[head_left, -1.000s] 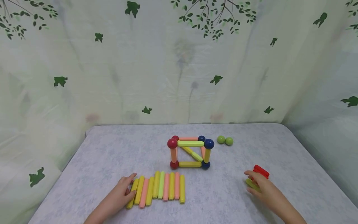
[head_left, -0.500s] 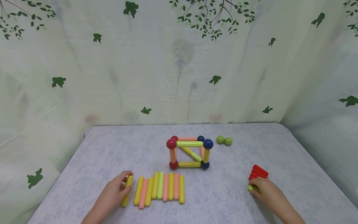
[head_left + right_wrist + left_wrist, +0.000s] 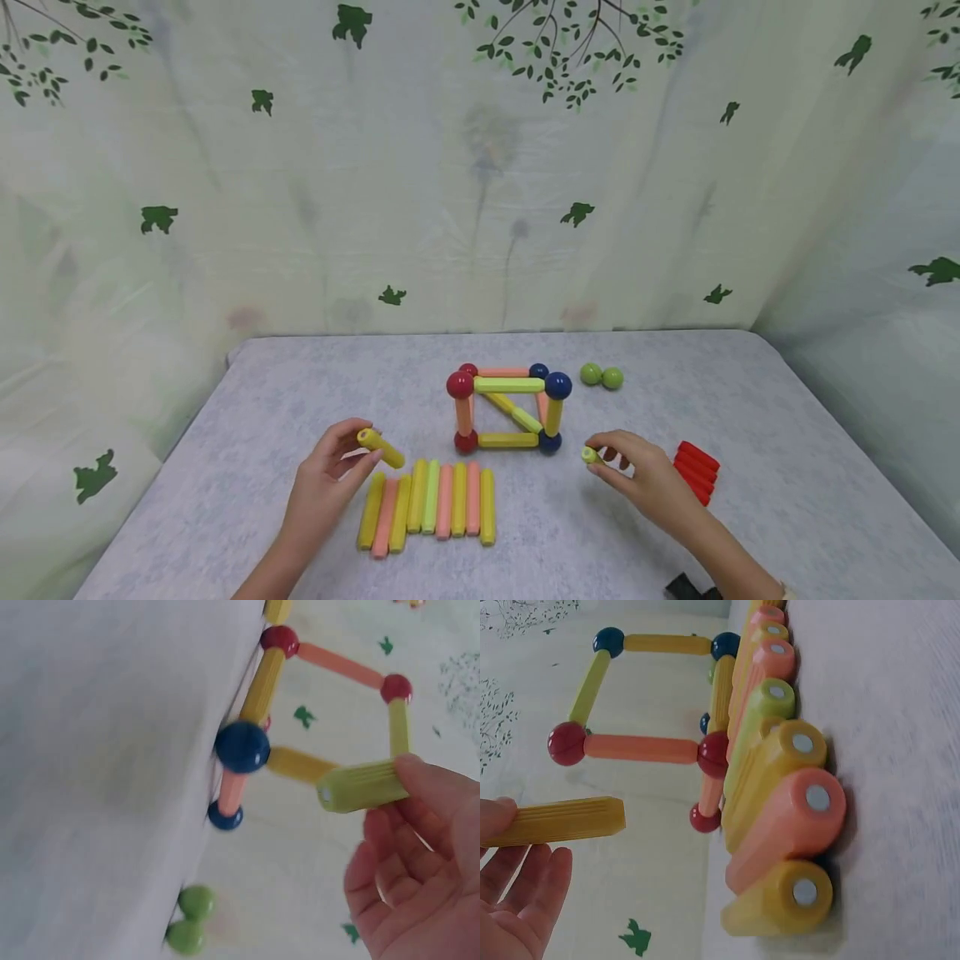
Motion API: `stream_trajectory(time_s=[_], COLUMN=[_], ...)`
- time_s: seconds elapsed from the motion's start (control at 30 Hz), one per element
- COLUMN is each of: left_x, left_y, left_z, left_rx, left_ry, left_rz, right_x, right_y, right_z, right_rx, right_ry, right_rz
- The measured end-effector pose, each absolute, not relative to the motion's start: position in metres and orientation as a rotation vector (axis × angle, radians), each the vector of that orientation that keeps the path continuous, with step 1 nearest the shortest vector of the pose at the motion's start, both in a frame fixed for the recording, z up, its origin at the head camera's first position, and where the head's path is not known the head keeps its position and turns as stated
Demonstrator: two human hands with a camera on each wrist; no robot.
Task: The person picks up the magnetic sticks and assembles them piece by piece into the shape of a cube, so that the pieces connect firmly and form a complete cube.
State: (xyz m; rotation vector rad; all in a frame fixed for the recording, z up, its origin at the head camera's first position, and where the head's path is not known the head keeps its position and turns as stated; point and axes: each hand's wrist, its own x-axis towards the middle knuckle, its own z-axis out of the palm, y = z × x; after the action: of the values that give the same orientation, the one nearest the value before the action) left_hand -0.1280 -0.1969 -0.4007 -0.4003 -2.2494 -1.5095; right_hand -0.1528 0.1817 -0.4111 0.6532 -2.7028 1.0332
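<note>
My left hand point(image 3: 330, 475) pinches a yellow magnetic stick point(image 3: 381, 447) between thumb and fingers, raised over the left end of a row of sticks point(image 3: 445, 500). The left wrist view shows that yellow stick point(image 3: 570, 819) held well off the table. In my right hand point(image 3: 645, 475), thumb and forefinger pinch a light green magnetic stick point(image 3: 592, 456), its end facing the head camera. In the right wrist view the green stick point(image 3: 364, 786) overlaps part of the frame behind it. Between the hands stands a box-shaped frame point(image 3: 510, 439) of sticks joined by red and blue balls.
Yellow, pink and green sticks lie side by side in the row at front left. Several red sticks point(image 3: 697, 472) lie to the right of my right hand. Two green balls point(image 3: 602, 376) sit behind the frame's right side. A black object point(image 3: 684, 587) shows under the right forearm.
My left hand has picked up the row's leftmost yellow stick and brought it up and right. My right hand has taken the green stick from beside the red ones and moved left toward the frame.
</note>
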Motion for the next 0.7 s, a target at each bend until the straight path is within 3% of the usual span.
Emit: stream_trajectory(time_s=[0.3, 0.7], left_x=[-0.130, -0.148], left_y=[-0.152, -0.115], left_z=[-0.374, -0.382], left_rx=[-0.481, -0.505], left_ry=[-2.229, -2.253], left_rz=[-1.682, -1.833], right_x=[-0.182, -0.194], right_y=[0.132, 0.108], right_z=[-0.415, -0.421], right_rx=[0.837, 0.879], right_ry=[-2.609, -2.676], right_rz=[0.986, 0.619])
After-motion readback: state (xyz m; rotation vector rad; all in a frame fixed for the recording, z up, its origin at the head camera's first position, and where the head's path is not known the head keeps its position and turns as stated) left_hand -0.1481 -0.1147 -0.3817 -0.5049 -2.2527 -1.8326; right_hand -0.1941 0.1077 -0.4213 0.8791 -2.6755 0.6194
